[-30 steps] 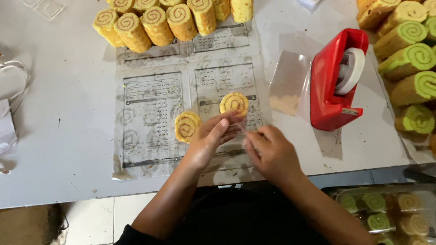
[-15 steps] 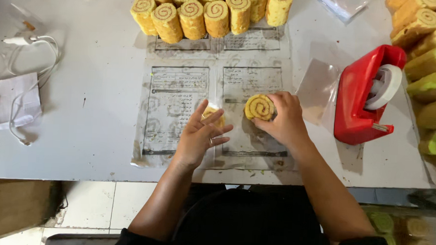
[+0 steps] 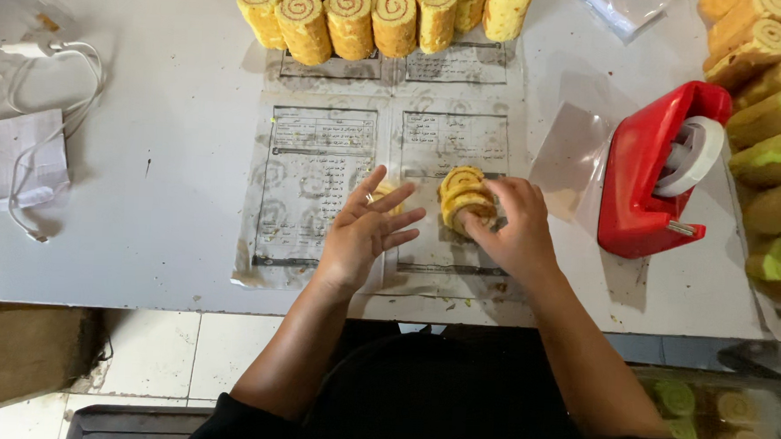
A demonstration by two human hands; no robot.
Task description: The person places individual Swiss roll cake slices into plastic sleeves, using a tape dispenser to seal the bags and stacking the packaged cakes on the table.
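My right hand (image 3: 515, 232) is closed around two yellow swirl-cake slices (image 3: 463, 196), pressed together on edge on the printed paper sheet (image 3: 309, 168). My left hand (image 3: 365, 232) lies just left of them, fingers spread. It rests over another yellow slice (image 3: 383, 193), of which only a sliver shows between the fingers. The two hands sit close together near the table's front edge.
A row of yellow swirl rolls (image 3: 373, 17) stands at the back. A red tape dispenser (image 3: 647, 178) and clear plastic wrap (image 3: 577, 157) are at the right, beside green-and-yellow rolls (image 3: 773, 113). A white charger cable (image 3: 51, 55) and folded paper (image 3: 16, 159) lie at the left. Wrapped rolls (image 3: 715, 418) sit below the table.
My right hand has gone from one slice to a pair held together. My left hand has flattened with fingers spread over its slice. The view shifted slightly.
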